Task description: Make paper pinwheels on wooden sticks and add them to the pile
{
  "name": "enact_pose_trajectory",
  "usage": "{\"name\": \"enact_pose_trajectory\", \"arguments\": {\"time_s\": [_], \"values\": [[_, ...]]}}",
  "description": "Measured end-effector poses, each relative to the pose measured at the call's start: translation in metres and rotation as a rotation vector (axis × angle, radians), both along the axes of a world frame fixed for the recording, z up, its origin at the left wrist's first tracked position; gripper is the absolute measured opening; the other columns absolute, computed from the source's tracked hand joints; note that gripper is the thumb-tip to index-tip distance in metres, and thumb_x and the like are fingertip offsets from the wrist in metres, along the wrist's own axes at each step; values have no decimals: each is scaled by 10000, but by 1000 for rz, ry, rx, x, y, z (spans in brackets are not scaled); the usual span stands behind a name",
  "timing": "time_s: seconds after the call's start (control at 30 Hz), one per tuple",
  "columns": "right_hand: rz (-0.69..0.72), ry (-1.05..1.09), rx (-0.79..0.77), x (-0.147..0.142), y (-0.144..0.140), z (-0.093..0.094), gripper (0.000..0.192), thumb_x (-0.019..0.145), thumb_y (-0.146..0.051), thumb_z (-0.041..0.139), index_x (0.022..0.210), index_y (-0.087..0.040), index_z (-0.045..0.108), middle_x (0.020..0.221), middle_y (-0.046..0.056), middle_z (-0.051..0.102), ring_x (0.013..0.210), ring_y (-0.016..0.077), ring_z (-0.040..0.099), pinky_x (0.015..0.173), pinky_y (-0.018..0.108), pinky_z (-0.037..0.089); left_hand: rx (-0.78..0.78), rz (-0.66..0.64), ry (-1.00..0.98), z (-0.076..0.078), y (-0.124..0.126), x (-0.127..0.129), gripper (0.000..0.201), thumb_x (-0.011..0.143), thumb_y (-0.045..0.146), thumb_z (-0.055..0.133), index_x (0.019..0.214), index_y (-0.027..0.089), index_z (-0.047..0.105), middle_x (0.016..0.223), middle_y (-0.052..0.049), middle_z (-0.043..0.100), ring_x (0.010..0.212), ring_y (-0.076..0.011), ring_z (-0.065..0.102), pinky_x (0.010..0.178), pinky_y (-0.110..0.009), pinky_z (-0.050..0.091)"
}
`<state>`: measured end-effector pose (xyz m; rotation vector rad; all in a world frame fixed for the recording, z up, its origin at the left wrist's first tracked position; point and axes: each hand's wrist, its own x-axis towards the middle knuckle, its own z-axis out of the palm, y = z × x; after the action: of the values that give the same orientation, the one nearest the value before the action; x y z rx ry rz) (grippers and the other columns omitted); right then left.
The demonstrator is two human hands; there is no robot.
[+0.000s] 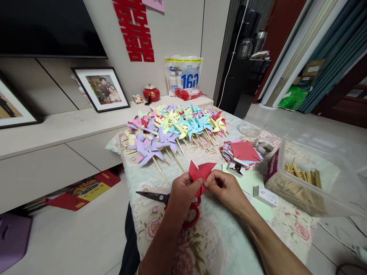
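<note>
We find the red paper pinwheel head (201, 172) raised just above the desk (229, 244), pinched from both sides at its centre. The left hand (183, 193) closes thumb and fingers on its left folds, and the right hand (225, 187) grips the right side, apparently to keep the folded tips gathered at the middle. Directly beneath the hands lie red-handled scissors (172, 204), blades pointing left, set down within reach. Beyond, finished pinwheels (174, 128) on sticks are laid in overlapping rows at the far end, clear of the working area. To the right sits a stack of cut paper squares (242, 152), red on top, and a clear plastic box (312, 179) holding wooden sticks (301, 177), both within arm's reach of the right hand.
</note>
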<state>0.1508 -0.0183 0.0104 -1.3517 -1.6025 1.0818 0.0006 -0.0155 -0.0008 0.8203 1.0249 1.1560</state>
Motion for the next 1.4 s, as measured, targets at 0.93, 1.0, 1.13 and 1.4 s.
{"name": "enact_pose_trajectory", "arguments": {"time_s": [0.93, 1.0, 1.13, 1.4], "values": [[-3, 56, -21, -2, 0, 0, 268, 824, -381, 646, 659, -189, 557, 576, -47, 466, 542, 110, 381, 513, 241, 287, -35, -6, -31, 2, 1, 0, 213, 625, 273, 810, 765, 133, 732, 629, -15, 698, 542, -103, 592, 553, -197, 446], [-69, 104, 35, 0, -1, 3, 282, 831, -414, 659, 682, -187, 580, 587, -40, 485, 547, 115, 402, 521, 246, 311, -40, -13, -56, 3, 1, -2, 225, 635, 270, 806, 799, 129, 742, 639, -23, 711, 551, -106, 606, 572, -199, 462], [-298, 226, 274, 10, 2, 7, 235, 825, -402, 690, 935, -194, 684, 868, 38, 641, 784, 176, 572, 710, 285, 451, -93, -81, -65, 6, -1, -7, 245, 619, 293, 814, 768, 114, 739, 613, -36, 703, 516, -111, 598, 548, -206, 462], [82, 411, -19, 15, 2, 8, 692, 812, -408, 733, 1422, -202, 480, 972, 46, 673, 837, 180, 638, 761, 310, 495, -93, -389, 122, 30, 4, -24, 229, 618, 312, 792, 719, 122, 715, 617, -36, 679, 493, -112, 555, 507, -218, 418]]}}
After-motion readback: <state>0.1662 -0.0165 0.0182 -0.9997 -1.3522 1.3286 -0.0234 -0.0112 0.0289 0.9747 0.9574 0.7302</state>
